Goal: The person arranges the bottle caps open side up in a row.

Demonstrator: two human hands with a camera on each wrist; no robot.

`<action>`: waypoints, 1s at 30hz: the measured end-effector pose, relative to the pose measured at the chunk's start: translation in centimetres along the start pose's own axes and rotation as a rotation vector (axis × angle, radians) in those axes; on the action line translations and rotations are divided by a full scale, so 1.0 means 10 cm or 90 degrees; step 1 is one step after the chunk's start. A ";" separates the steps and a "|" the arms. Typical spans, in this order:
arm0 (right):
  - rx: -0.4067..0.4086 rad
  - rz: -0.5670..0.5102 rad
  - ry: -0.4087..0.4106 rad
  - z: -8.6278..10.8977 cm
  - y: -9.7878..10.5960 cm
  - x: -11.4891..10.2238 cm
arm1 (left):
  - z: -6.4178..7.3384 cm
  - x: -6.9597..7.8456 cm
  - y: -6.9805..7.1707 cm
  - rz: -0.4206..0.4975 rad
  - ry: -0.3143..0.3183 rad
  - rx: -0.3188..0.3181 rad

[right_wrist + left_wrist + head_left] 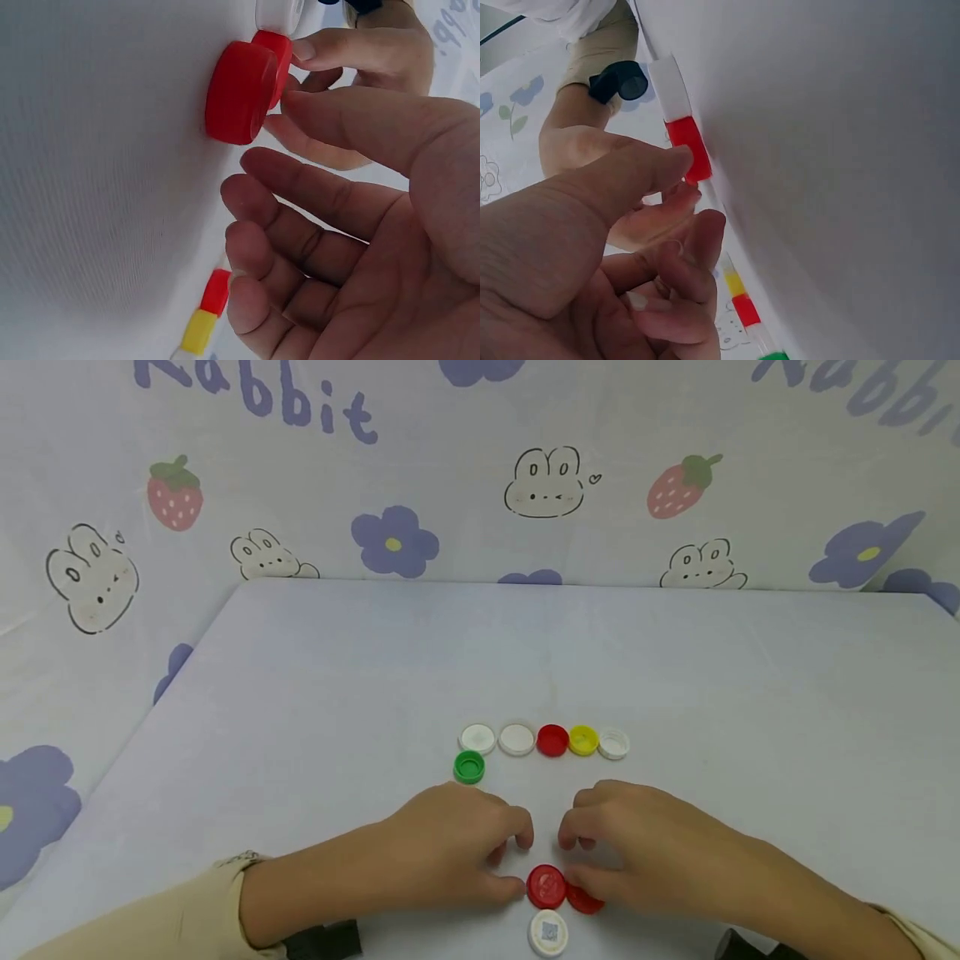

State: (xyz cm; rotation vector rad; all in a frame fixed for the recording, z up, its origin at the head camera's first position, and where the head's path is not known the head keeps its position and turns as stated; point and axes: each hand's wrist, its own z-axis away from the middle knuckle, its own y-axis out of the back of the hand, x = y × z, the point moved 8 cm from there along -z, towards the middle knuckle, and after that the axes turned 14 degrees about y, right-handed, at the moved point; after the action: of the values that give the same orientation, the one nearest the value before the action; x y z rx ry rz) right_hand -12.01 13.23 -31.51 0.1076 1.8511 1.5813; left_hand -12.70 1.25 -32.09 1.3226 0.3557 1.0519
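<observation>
Two red bottle caps lie side by side at the front of the table. My left hand [457, 835] is to the left of the nearer-middle red cap [546, 887], its thumb tip close beside the rim. My right hand [645, 843] is over the other red cap [586, 900], the thumb partly covering it. In the right wrist view that red cap [240, 94] lies flat, with the thumb tip near its upper side and the fingers loosely bent, apart from it. A white cap [548, 932] with a printed square code touches the first red cap's front.
Farther back runs a row of caps: white [477, 738], another white one [517, 739], red [552, 741], yellow [583, 740] and a clear-white one [614, 743]. A green cap [469, 767] sits in front of its left end. A patterned cloth [450, 468] hangs behind the white table [375, 668].
</observation>
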 end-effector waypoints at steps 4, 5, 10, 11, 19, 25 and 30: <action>0.002 -0.005 0.024 -0.01 -0.01 -0.04 | -0.02 0.06 -0.02 -0.018 -0.009 -0.002; 0.003 -0.005 0.030 -0.01 -0.02 -0.05 | -0.03 0.07 -0.03 -0.025 -0.011 -0.001; 0.008 -0.004 0.048 -0.02 -0.01 -0.10 | -0.04 0.11 -0.06 -0.052 -0.010 -0.001; 0.008 -0.004 0.050 -0.02 -0.01 -0.11 | -0.05 0.12 -0.07 -0.055 -0.007 -0.004; 0.028 0.004 0.075 -0.03 -0.01 -0.18 | -0.06 0.14 -0.10 -0.066 0.008 -0.019; 0.039 0.006 0.076 -0.05 -0.02 -0.19 | -0.05 0.17 -0.10 -0.077 -0.005 -0.008; 0.042 -0.005 0.073 -0.05 -0.04 -0.18 | -0.04 0.18 -0.11 -0.093 -0.009 0.001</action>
State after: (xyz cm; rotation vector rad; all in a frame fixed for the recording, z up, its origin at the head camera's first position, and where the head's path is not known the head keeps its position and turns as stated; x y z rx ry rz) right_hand -10.81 11.89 -31.04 0.0391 1.9904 1.5507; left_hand -11.59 3.03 -32.56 1.2852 0.4367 0.9201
